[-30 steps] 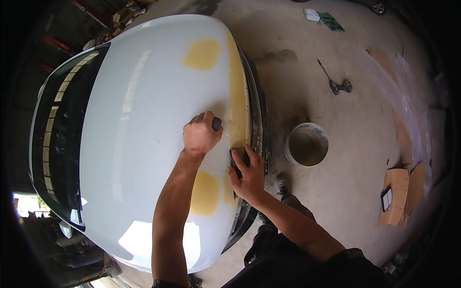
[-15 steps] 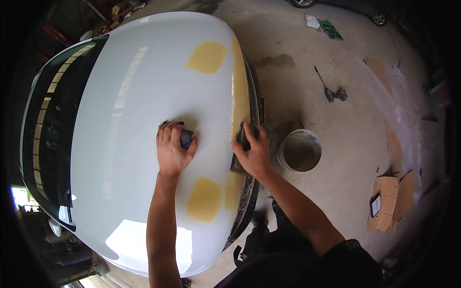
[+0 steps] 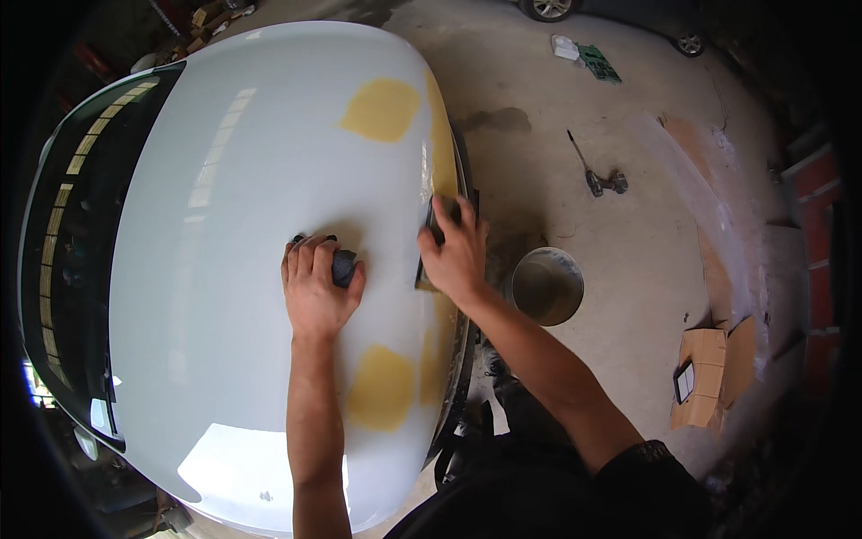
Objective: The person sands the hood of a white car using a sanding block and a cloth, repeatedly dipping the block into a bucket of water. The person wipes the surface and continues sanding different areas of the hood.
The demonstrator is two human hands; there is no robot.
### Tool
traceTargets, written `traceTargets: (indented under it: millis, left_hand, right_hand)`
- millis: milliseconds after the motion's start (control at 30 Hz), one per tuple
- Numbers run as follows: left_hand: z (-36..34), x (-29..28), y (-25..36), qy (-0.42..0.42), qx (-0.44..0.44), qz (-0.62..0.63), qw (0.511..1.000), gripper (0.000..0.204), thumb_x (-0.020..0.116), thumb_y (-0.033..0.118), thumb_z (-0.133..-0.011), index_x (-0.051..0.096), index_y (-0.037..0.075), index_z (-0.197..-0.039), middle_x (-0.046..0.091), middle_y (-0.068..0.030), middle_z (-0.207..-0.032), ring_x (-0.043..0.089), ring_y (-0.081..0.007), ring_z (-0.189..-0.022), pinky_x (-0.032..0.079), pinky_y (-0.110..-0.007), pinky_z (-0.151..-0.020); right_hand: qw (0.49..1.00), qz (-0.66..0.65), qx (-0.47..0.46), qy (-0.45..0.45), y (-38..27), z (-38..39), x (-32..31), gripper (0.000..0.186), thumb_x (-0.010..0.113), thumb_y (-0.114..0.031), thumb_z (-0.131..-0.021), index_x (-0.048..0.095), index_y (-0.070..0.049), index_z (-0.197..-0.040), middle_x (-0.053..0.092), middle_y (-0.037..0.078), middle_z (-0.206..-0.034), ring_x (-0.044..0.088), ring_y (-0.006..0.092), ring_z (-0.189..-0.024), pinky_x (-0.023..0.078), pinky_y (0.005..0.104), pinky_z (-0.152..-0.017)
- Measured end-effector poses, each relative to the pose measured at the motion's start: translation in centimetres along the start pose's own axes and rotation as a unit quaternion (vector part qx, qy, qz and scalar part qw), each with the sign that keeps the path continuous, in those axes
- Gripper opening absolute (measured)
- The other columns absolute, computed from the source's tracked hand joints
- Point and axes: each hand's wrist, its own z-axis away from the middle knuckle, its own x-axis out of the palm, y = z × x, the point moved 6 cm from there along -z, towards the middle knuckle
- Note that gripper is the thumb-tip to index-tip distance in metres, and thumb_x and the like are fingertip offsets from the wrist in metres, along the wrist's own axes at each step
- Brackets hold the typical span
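Note:
A white car hood (image 3: 215, 287) carries yellow filler patches (image 3: 380, 110) and a yellow strip (image 3: 441, 135) along its front edge. My left hand (image 3: 316, 292) rests on the middle of the hood, fingers curled round a dark grey sponge-like pad (image 3: 344, 269). My right hand (image 3: 453, 251) holds a dark rectangular block (image 3: 424, 262) flat on the strip at the front edge, fingertips over its top. Another yellow patch (image 3: 379, 387) lies below, between my forearms.
A bucket of murky water (image 3: 547, 286) stands beside the bumper. On the floor lie a drill (image 3: 606, 183), a green case (image 3: 599, 64), a white box (image 3: 564, 48), plastic sheeting (image 3: 682, 189) and cardboard (image 3: 699, 377). Another car's wheel (image 3: 549, 7) shows at the top.
My right hand and block have moved up along the strip. My left hand has shifted leftward and down on the hood, still holding the pad. The view has shifted slightly.

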Motion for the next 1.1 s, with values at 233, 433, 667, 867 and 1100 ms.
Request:
traceTargets:
  millis: [233,433,667,867,1100]
  left_hand:
    - [-0.1,-0.1,-0.4,-0.012,-0.019,0.049,0.999,0.035,0.08,0.019,-0.074,0.063,0.009,-0.103,0.068,-0.0088,-0.113,0.061,-0.0372,-0.108,0.047,-0.049,-0.099]
    - [-0.4,-0.2,-0.3,0.0,-0.014,0.039,0.999,0.035,0.08,0.019,-0.074,0.064,0.01,-0.103,0.068,-0.0086,-0.113,0.062,-0.0361,-0.108,0.047,-0.048,-0.099]
    - [-0.2,-0.1,-0.3,-0.002,-0.016,0.037,0.999,0.035,0.08,0.019,-0.074,0.064,0.01,-0.104,0.069,-0.008,-0.113,0.062,-0.0361,-0.108,0.047,-0.048,-0.1]
    - [-0.2,-0.1,-0.2,-0.001,-0.025,0.048,0.999,0.034,0.08,0.021,-0.073,0.065,0.01,-0.102,0.068,-0.007,-0.108,0.062,-0.0346,-0.106,0.047,-0.051,-0.101]
    - [-0.3,0.0,-0.5,-0.007,-0.031,0.041,0.999,0.036,0.08,0.021,-0.073,0.065,0.01,-0.104,0.068,-0.0077,-0.109,0.062,-0.0359,-0.105,0.047,-0.049,-0.099]
  right_hand:
    - [0.997,-0.003,-0.079,-0.023,-2.1,0.2,-2.1,0.054,0.068,-0.024,-0.083,0.064,-0.01,-0.135,0.052,0.026,-0.139,0.055,0.0475,-0.113,0.042,0.0533,-0.099]
    - [0.999,0.024,0.04,0.008,0.2,-8.4,1.3,0.053,0.066,-0.027,-0.087,0.064,-0.009,-0.137,0.054,0.02,-0.142,0.054,0.0426,-0.12,0.042,0.0476,-0.106]
    - [0.98,-0.071,-0.181,-0.041,0.1,10.1,-2.3,0.056,0.071,-0.023,-0.081,0.064,-0.011,-0.136,0.049,0.025,-0.142,0.052,0.0473,-0.112,0.043,0.0541,-0.099]
    - [0.996,-0.031,-0.051,0.064,5.2,-7.1,4.5,0.052,0.063,-0.032,-0.087,0.064,-0.013,-0.136,0.052,0.024,-0.142,0.053,0.0485,-0.12,0.042,0.0527,-0.107]
    - [0.997,0.019,-0.06,0.034,0.1,3.5,-1.4,0.053,0.068,-0.027,-0.085,0.063,-0.007,-0.134,0.047,0.029,-0.144,0.052,0.0499,-0.118,0.041,0.0557,-0.102]
